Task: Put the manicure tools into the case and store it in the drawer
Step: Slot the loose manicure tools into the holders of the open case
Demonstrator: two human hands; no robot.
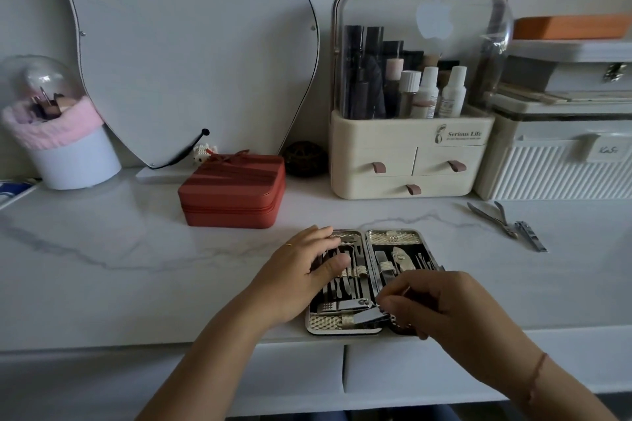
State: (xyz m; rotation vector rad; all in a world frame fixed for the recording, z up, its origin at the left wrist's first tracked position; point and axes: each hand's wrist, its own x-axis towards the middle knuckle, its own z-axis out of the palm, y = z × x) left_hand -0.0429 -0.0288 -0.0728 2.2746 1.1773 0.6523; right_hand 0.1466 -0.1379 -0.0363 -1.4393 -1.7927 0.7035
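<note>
An open manicure case (393, 236) lies flat at the front edge of the marble table, with several steel tools strapped in both halves. My left hand (301, 270) rests on the case's left half, fingers fairly straight over the tools. My right hand (441, 304) hovers over the lower right half, its fingertips pinching a nail clipper (367, 316) at the bottom of the left half. A pair of nail nippers (492, 218) and a small clipper (531, 236) lie loose on the table to the right.
A red zipped box (232, 191) stands behind the case. Further back are a cream cosmetics organiser with small drawers (410, 161), a white ribbed box (561, 161), a mirror (191, 44) and a white cup with pink trim (68, 154). Drawer fronts (376, 369) sit below the table edge.
</note>
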